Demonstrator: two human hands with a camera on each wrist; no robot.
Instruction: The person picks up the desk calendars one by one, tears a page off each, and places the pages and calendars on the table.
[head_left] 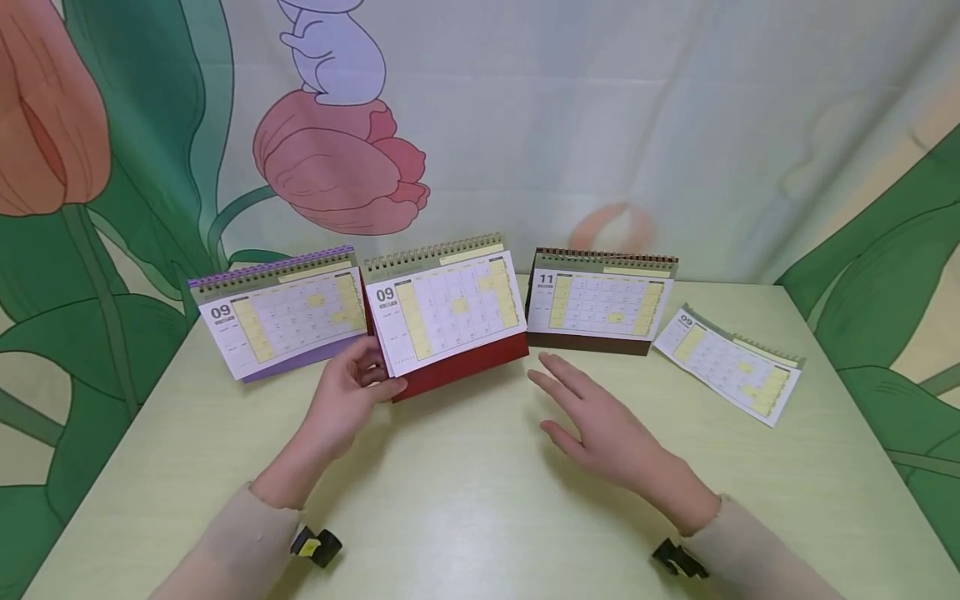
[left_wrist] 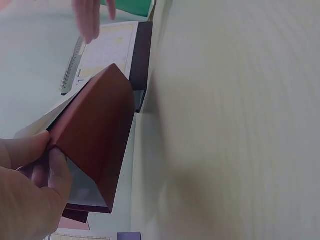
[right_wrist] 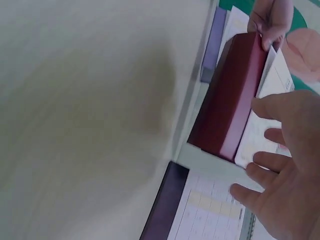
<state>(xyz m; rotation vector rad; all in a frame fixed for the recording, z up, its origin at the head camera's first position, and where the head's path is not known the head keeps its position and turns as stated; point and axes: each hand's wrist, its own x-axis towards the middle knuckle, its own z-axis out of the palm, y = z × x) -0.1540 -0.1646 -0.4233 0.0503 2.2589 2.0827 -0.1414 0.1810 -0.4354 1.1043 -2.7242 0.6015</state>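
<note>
A red-based spiral desk calendar, showing month 09, sits at the middle of the far side, tilted so its right end is higher in view; its shadow lies apart beneath it, so I take it to be lifted. My left hand pinches its left end, thumb in front and fingers curled behind the edge. The pages stand slightly away from the red board (the wrist views show that gap best). My right hand is near the right lower corner, fingers spread and grasping nothing.

I judge the step in hand to be handling or placing this calendar; the next move seems to call for a steady left pinch and, if the right end needs support, my free fingers closing there without creasing the pages.

To the left stands a purple-based 09 calendar; whether it touches the red one, I cannot tell. To the right stands a dark brown-based 11 calendar, and further right a loose 09 calendar page lies aslant. All are on a pale table, before a tulip-print cloth.
</note>
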